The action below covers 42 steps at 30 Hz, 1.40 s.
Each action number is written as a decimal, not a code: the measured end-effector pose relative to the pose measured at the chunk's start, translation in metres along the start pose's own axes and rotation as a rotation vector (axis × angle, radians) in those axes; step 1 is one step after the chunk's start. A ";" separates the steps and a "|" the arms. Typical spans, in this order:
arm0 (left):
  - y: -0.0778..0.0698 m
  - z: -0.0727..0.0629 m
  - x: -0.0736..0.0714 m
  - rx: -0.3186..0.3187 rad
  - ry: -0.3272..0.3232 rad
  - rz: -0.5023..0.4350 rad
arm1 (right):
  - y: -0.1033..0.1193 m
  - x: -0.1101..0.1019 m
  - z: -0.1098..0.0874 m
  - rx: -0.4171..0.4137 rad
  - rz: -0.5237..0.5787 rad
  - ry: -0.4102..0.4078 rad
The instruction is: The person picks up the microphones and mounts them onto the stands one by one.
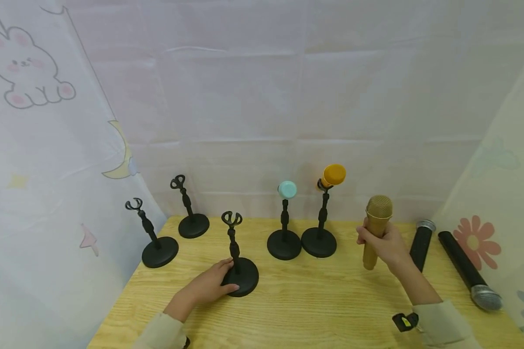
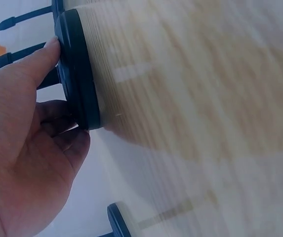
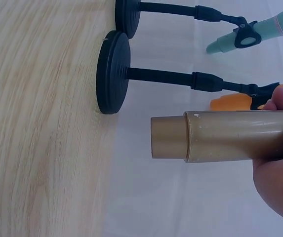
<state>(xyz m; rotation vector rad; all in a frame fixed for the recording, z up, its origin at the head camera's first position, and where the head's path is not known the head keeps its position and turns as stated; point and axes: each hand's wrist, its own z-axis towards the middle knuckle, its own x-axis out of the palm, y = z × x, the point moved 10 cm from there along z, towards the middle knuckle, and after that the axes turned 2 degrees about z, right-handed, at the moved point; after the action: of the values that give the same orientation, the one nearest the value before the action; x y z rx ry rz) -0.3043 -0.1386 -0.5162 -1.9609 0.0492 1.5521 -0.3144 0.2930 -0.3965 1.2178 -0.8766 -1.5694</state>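
- A gold microphone (image 1: 377, 224) is pointing head-up above the counter (image 1: 314, 300), toward four o'clock in the head view; the right hand (image 1: 386, 245) is clamping its fingers round it.
- Toward six o'clock, the left hand's (image 1: 209, 283) fingers are gripping a black stand (image 1: 242, 276) by its base.
- Toward ten o'clock from the gold microphone, two stands (image 1: 319, 242) are holding an orange microphone (image 1: 334, 175) and a teal microphone (image 1: 287, 190).
- Toward four o'clock, two black microphones (image 1: 463, 261) are lying.

Five stands (image 1: 246, 275) — five microphones (image 1: 379, 209)
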 end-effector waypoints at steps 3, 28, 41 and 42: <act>0.000 0.003 0.003 -0.005 0.000 -0.005 | 0.004 0.003 -0.001 -0.028 0.011 0.002; -0.045 0.004 0.023 0.074 0.011 0.139 | 0.049 0.030 -0.012 -0.227 0.084 0.068; -0.064 0.003 0.032 0.094 0.030 0.214 | 0.062 0.039 -0.016 -0.283 0.116 0.099; -0.066 0.003 0.033 0.095 0.032 0.214 | 0.063 0.039 -0.017 -0.288 0.119 0.102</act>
<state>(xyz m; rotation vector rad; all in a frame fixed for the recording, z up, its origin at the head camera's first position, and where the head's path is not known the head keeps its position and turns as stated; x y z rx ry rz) -0.2708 -0.0728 -0.5164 -1.9570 0.3497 1.6202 -0.2858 0.2360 -0.3544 1.0109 -0.6205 -1.4666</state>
